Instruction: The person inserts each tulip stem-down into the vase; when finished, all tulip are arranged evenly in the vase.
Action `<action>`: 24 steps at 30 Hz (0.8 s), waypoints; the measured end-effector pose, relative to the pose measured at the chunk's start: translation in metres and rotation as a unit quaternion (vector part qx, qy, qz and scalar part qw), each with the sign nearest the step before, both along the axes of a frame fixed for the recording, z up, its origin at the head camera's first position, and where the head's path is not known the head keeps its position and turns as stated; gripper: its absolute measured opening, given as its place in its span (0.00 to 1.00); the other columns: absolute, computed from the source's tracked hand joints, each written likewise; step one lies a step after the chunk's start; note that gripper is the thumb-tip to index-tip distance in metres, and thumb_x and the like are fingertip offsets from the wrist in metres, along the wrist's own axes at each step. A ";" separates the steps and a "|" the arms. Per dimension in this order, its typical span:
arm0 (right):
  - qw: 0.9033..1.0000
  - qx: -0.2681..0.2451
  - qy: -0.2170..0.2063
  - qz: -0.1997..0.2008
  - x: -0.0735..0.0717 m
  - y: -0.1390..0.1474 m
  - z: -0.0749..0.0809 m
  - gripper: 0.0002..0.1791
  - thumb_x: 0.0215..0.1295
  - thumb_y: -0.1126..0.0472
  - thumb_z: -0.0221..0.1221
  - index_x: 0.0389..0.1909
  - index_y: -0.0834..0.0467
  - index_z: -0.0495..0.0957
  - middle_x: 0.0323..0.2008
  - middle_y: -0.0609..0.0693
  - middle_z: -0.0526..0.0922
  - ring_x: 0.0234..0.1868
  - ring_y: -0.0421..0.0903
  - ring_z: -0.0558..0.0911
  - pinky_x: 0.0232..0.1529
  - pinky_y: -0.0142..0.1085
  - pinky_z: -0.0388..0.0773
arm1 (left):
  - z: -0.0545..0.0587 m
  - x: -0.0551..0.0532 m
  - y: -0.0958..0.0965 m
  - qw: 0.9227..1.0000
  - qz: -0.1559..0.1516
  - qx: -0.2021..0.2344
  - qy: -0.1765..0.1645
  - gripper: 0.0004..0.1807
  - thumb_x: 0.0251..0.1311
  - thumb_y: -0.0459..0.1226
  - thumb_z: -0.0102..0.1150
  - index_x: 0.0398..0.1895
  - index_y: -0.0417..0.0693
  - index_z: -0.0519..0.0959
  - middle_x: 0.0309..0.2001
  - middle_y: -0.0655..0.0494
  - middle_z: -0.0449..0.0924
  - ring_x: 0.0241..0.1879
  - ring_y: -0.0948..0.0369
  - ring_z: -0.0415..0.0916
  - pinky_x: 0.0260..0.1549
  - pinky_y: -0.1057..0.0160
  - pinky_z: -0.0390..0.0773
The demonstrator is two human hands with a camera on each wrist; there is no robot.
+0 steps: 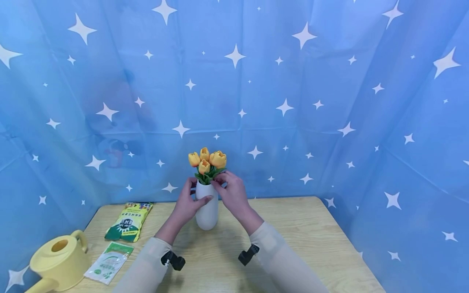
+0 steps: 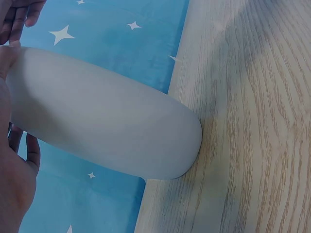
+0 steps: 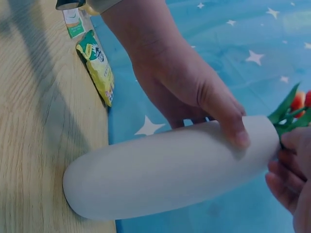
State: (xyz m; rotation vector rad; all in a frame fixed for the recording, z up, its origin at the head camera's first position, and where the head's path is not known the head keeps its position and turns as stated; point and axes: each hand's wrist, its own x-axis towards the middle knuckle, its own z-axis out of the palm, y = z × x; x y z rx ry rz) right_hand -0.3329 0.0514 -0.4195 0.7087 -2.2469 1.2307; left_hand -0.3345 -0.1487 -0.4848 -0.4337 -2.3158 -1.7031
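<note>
A tall white vase [image 1: 207, 215] stands upright on the wooden table. Yellow-orange tulips [image 1: 204, 167] with green leaves [image 3: 286, 115] rise from its mouth. My left hand [image 1: 187, 205] grips the vase near the top, thumb [image 3: 238, 133] across the front and the other fingers reaching round behind. At the rim, my right hand [image 1: 234, 194] pinches the greenery below the blooms between thumb and fingers. Which leaf or stem it holds is hard to make out. In the left wrist view the pale vase body [image 2: 107, 114] fills the middle, and the flowers lie outside the picture.
A yellow watering can [image 1: 60, 260] stands at the table's front left. Beside it lie a white and green sachet [image 1: 110, 262] and a yellow-green packet [image 1: 130, 221]. Behind the table [image 1: 293, 236] hangs a blue curtain [image 1: 256, 101] with white stars.
</note>
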 end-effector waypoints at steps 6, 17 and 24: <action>0.999 -0.049 -0.013 0.006 0.004 -0.003 0.000 0.06 0.74 0.59 0.74 0.39 0.54 0.87 0.39 0.45 0.86 0.39 0.42 0.85 0.34 0.36 0.84 | -0.001 -0.002 -0.001 1.000 -0.001 0.000 0.004 0.39 0.66 0.56 0.79 0.70 0.55 0.67 0.68 0.49 0.73 0.69 0.42 0.75 0.61 0.32 0.81; 0.997 -0.072 0.008 0.007 0.000 -0.005 -0.002 0.04 0.74 0.61 0.74 0.39 0.54 0.89 0.38 0.45 0.86 0.37 0.42 0.84 0.32 0.35 0.84 | 0.000 -0.003 -0.001 1.000 -0.001 0.003 0.004 0.39 0.66 0.55 0.80 0.70 0.54 0.67 0.68 0.48 0.73 0.69 0.41 0.75 0.61 0.31 0.81; 0.999 -0.049 0.004 0.003 -0.002 -0.004 -0.004 0.04 0.74 0.60 0.74 0.37 0.54 0.90 0.36 0.44 0.86 0.37 0.41 0.84 0.31 0.35 0.83 | 0.000 -0.002 0.000 1.000 0.001 0.004 -0.001 0.41 0.65 0.55 0.80 0.71 0.52 0.67 0.69 0.46 0.73 0.69 0.40 0.75 0.62 0.31 0.80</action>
